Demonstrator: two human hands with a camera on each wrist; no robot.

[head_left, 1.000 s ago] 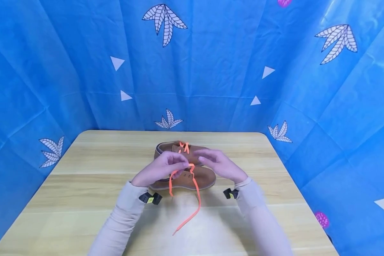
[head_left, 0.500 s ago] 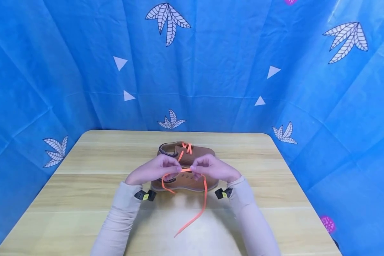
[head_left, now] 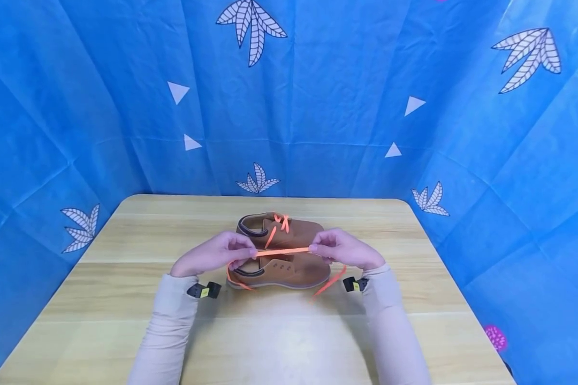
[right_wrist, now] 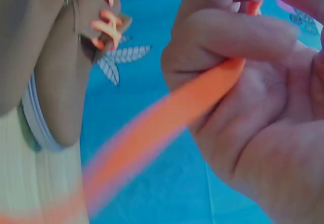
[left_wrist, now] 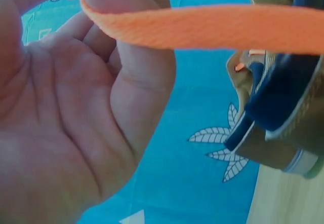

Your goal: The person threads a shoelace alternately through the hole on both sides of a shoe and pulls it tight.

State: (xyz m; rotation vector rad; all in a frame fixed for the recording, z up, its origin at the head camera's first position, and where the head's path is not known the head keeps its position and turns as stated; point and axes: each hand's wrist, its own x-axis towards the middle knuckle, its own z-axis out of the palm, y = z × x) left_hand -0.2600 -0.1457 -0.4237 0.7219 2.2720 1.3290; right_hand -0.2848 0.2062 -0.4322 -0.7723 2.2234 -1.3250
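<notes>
An orange shoelace [head_left: 284, 251] stretches nearly straight between my two hands, above the nearer brown shoe [head_left: 296, 274]. My left hand [head_left: 217, 253] pinches it between thumb and fingers, and a short tail droops by that shoe's heel. At the other side my right hand [head_left: 348, 248] grips the lace, whose loose end hangs below that hand. In the right wrist view the hanging part of the lace [right_wrist: 162, 115] is blurred. The nearer shoe shows bare eyelets along its side. Behind it, the farther brown shoe [head_left: 304, 230] has orange lace threaded in crosses near its tongue.
Both shoes lie side by side on a light wooden table [head_left: 289, 331], toes to the right. A blue patterned curtain [head_left: 318, 107] surrounds the table at the back and sides. Small black wrist cameras sit on both sleeves.
My right hand came in from the right and took hold of the lace beside my left hand. Both hands then moved apart, pulling the stretch between them longer; the hanging right end rose.
</notes>
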